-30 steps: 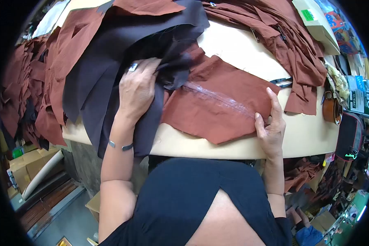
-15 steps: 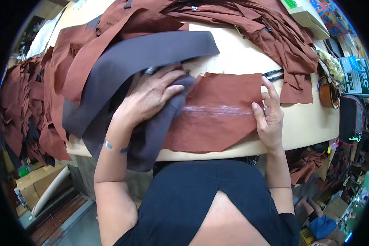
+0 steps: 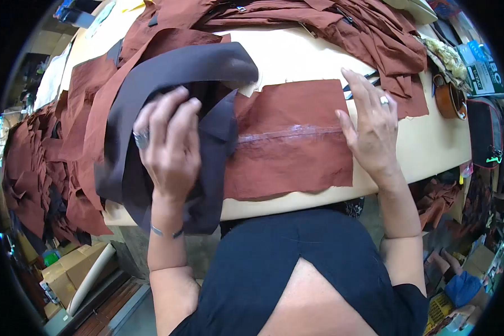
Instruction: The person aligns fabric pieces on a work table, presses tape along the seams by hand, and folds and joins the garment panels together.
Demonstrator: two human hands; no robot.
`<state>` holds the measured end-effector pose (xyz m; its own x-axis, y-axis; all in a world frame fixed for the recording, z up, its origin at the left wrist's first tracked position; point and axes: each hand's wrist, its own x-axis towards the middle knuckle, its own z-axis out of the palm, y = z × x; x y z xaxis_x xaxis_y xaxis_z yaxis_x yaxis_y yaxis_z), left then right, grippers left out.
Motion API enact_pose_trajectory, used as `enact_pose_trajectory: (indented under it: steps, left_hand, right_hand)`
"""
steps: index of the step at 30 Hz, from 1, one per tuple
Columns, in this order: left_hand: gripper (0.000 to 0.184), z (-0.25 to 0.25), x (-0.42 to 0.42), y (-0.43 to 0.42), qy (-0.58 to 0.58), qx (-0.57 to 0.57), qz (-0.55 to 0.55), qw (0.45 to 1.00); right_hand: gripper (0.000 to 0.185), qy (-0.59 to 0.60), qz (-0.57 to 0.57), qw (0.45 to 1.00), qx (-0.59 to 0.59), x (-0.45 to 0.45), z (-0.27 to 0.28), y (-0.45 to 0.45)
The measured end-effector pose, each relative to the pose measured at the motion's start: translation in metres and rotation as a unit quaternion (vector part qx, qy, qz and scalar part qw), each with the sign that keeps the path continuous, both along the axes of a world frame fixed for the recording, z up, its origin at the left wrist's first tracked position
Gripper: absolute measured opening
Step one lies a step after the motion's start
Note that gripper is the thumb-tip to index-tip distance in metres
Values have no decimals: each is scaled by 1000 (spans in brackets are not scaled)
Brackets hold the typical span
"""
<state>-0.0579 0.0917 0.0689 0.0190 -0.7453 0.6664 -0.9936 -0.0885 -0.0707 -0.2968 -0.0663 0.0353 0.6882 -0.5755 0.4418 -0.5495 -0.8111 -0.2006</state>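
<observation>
A rust-brown fabric piece lies flat on the table, with a whitish, shiny seam line running across its middle. At its right edge is my right hand, fingers spread and thumb apart, holding nothing. My left hand, somewhat blurred, is over the dark grey fabric with its fingers loosely bent and apart; nothing shows in its grasp. That dark fabric is folded over on itself, covers the left end of the brown piece and hangs past the table's front edge.
Scissors, partly covered by my right hand, lie on the pale table. Brown garments with zippers are heaped at the back. More brown pieces hang at the left. A brown tape roll stands at the right.
My left hand has lifted off the dark fabric's fold and moved left. My right hand has let go of the brown piece's edge and spread its fingers. The brown piece lies flatter.
</observation>
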Motion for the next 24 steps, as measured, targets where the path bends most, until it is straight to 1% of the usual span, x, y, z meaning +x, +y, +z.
enact_pose_trajectory:
  steps: [1, 2, 3, 4, 6, 9, 10, 12, 13, 16, 17, 18, 20, 22, 23, 24]
  left_hand:
    - [24, -5, -8, 0, 79, -5, -94, 992]
    - [24, -7, -22, -1, 149, 54, -166, 973]
    - [24, -12, -34, -4, 205, 129, -216, 946]
    - [26, -20, -44, -8, 195, 182, -237, 934]
    - [39, -35, -47, -15, 217, 235, -203, 926]
    - [59, -42, -36, -9, 226, 272, -77, 932]
    - [69, -47, -25, -6, 209, 272, -62, 937]
    - [81, -47, -12, 3, 183, 277, -24, 943]
    - [92, -50, -3, 7, 149, 279, -18, 949]
    - [97, -48, 15, 10, 128, 295, -25, 947]
    - [101, -49, 23, 9, 129, 299, -31, 945]
    - [102, -47, 27, 7, 147, 300, -26, 942]
    - [98, -41, 30, 3, 152, 304, -29, 940]
    - [87, -30, 18, 1, 101, 273, -39, 956]
    - [71, -19, 7, -2, 101, 264, -59, 957]
    - [52, -15, -2, -6, 94, 239, -98, 961]
  right_hand:
    - [68, 5, 41, 999, 19, 4, 3, -3]
    - [68, 9, 83, 996, 37, 10, 6, -5]
    - [67, 14, 125, 990, 56, 18, 7, -7]
    - [66, 17, 142, 989, 49, 29, 4, -9]
    - [65, 23, 177, 984, 31, 52, -9, -15]
    - [62, 8, 209, 972, 104, 68, -23, -18]
    - [62, 1, 209, 970, 120, 70, -26, -18]
    - [62, -16, 211, 965, 154, 74, -29, -16]
    - [62, -23, 214, 959, 183, 75, -28, -15]
    - [62, -61, 217, 954, 198, 79, -30, -23]
    - [62, -34, 204, 950, 236, 80, -26, -25]
    - [63, -34, 202, 949, 240, 81, -26, -26]
    - [63, -35, 198, 947, 250, 82, -26, -27]
    - [70, -56, 194, 961, 187, 81, -30, -27]
    - [73, -63, 190, 967, 157, 78, -32, -28]
    - [73, -68, 199, 963, 168, 76, -33, -29]
